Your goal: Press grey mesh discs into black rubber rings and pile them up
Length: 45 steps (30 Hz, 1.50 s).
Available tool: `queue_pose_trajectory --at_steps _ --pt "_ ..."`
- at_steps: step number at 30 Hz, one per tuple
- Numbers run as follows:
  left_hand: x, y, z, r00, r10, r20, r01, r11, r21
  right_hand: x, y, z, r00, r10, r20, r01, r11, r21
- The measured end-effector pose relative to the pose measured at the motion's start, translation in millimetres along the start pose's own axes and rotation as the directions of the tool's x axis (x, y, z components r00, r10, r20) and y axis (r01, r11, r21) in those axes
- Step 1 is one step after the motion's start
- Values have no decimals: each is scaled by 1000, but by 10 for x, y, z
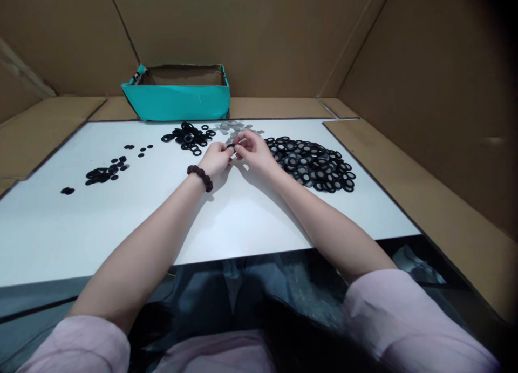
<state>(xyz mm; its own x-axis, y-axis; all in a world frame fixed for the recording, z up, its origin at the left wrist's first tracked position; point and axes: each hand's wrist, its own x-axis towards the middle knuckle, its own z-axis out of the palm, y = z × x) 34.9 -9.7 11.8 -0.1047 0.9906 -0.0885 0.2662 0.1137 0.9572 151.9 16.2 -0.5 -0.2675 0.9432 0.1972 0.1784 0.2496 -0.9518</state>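
Observation:
My left hand (217,158) pinches a small black ring (230,146) between thumb and fingers, just above the white table. From the other side, my right hand (254,149) closes its fingertips on the same ring; whether a small disc sits between them is hidden. Beyond my hands lie scattered grey discs (231,127), partly covered by the right fingers. To the left of them is a loose heap of open black rings (186,137). Close to my right wrist spreads a large pile of black rings with grey centres (319,163).
Small black discs (101,174) lie loosely grouped on the left of the white tabletop (243,216). An open turquoise box (182,102) stands at the back. Cardboard walls (259,43) enclose the back and sides, and a cardboard strip (404,200) runs along the right edge.

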Motion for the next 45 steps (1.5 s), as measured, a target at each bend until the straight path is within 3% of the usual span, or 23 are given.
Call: queue_pose_trajectory --at_steps 6,10,19,24,32,38,45 --pt "7 -13 -32 997 2 74 -3 1000 19 -9 37 7 1000 -14 20 13 1000 19" --pt "19 -32 -32 999 -9 43 10 1000 -26 2 40 1 999 0 53 -1 1000 27" --pt "28 -8 -43 999 40 -17 -40 999 3 13 33 -10 1000 1 7 -1 999 35" --pt "38 -29 -6 998 47 -45 -45 998 53 37 138 33 993 -96 73 90 993 83" --pt "35 -32 15 996 14 85 -20 997 68 72 133 -39 984 -142 104 146 989 -31" --pt "35 -24 2 998 -4 66 3 1000 25 43 82 -29 988 -67 143 63 997 33" --pt "40 -69 -42 982 6 188 -14 999 41 19 -13 -99 972 152 180 -162 986 38"
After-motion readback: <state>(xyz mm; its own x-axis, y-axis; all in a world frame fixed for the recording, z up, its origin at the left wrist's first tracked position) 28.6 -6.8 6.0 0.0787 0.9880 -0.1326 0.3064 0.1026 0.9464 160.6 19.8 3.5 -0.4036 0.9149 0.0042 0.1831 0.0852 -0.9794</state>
